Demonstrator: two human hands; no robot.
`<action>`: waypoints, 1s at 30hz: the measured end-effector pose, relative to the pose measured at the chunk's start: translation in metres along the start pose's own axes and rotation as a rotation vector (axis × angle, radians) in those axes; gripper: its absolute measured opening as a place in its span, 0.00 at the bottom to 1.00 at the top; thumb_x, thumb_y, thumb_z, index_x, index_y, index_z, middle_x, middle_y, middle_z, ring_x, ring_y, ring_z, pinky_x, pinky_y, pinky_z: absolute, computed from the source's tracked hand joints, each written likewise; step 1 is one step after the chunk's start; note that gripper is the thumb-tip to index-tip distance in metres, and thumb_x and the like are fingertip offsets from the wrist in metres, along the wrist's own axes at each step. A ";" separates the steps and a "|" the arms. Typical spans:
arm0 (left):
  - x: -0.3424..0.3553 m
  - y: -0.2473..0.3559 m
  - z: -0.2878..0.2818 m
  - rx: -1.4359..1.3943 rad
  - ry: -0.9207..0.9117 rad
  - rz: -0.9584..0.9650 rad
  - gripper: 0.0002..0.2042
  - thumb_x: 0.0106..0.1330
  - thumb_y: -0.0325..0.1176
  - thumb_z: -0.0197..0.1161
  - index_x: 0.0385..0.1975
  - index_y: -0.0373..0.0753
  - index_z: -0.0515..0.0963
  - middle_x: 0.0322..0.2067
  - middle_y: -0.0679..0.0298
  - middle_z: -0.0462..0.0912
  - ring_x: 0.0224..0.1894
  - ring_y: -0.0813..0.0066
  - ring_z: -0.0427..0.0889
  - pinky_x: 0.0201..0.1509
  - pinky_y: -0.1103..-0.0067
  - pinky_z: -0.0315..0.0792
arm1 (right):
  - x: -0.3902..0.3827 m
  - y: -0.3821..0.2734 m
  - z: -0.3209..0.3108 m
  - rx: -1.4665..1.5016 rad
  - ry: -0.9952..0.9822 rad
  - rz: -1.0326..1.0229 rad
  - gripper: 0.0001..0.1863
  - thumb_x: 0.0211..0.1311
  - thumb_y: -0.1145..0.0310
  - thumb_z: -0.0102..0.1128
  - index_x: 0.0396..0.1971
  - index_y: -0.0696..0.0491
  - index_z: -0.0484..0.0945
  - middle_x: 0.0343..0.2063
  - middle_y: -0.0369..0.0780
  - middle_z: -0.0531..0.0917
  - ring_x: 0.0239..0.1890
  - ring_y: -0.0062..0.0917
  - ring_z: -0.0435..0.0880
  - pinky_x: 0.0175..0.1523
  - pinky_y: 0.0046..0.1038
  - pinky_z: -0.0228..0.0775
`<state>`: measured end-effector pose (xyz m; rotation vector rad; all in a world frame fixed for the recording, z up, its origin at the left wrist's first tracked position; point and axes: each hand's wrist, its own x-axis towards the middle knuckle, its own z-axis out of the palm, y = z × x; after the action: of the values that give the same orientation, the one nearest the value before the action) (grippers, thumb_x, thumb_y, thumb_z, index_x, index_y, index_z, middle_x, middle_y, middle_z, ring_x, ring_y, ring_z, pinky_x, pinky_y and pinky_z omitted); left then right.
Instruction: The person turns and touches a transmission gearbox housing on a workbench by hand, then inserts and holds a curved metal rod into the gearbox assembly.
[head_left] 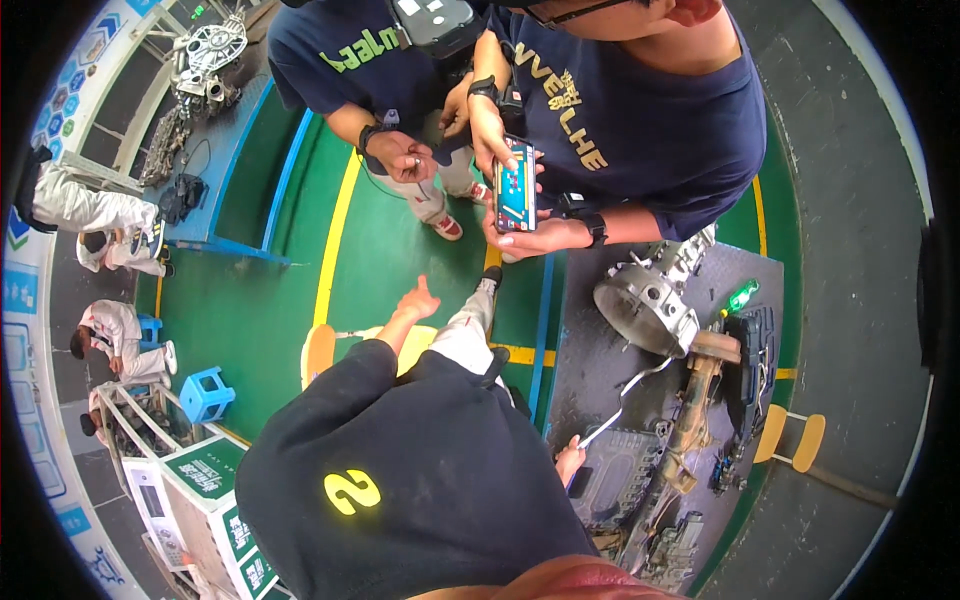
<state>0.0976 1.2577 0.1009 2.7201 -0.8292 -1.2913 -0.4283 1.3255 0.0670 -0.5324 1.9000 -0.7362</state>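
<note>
My left hand [418,301] hangs in the air over the green floor, its fingers partly apart with nothing visible in them. My right hand [570,461] is at the near left edge of the dark metal workbench [587,320]. It appears closed around the end of a thin white strip [622,402], which runs crookedly toward a grey bell-shaped gearbox housing [645,305]. A dark object with a purple edge lies close under that hand; its kind is unclear. Next to it is an open moulded tool case [625,475]. A long rusty axle-like part [692,420] lies beyond it.
Two people in navy shirts stand ahead; the nearer one holds a lit phone [516,186] in both hands. On the bench are a green bottle [742,296] and a black case [752,350]. A blue stool [207,394], white boxes and seated people are at left; a wooden chair [790,438] is at right.
</note>
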 end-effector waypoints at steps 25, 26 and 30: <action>0.007 -0.008 0.000 -0.050 0.146 -0.019 0.42 0.59 0.45 0.61 0.70 0.42 0.45 0.65 0.44 0.56 0.67 0.41 0.54 0.71 0.60 0.54 | 0.000 -0.013 0.012 -0.297 0.201 -0.060 0.20 0.66 0.60 0.59 0.18 0.46 0.61 0.10 0.29 0.58 0.11 0.16 0.55 0.17 0.25 0.45; 0.010 -0.011 0.001 -0.030 0.117 -0.022 0.42 0.58 0.46 0.61 0.69 0.42 0.46 0.65 0.43 0.56 0.67 0.42 0.54 0.71 0.60 0.53 | -0.001 -0.013 0.013 -0.073 0.061 0.047 0.20 0.66 0.60 0.59 0.18 0.47 0.61 0.10 0.29 0.58 0.11 0.16 0.56 0.17 0.25 0.45; 0.040 -0.036 0.022 0.023 0.074 -0.068 0.40 0.59 0.43 0.61 0.69 0.41 0.48 0.68 0.47 0.52 0.69 0.45 0.51 0.70 0.61 0.56 | -0.003 -0.018 0.008 -0.103 0.083 0.009 0.19 0.65 0.59 0.59 0.20 0.51 0.66 0.11 0.30 0.60 0.13 0.18 0.55 0.19 0.27 0.47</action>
<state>0.1183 1.2742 0.0490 2.8185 -0.7566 -1.1917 -0.4188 1.3122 0.0788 -0.5648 2.0240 -0.6665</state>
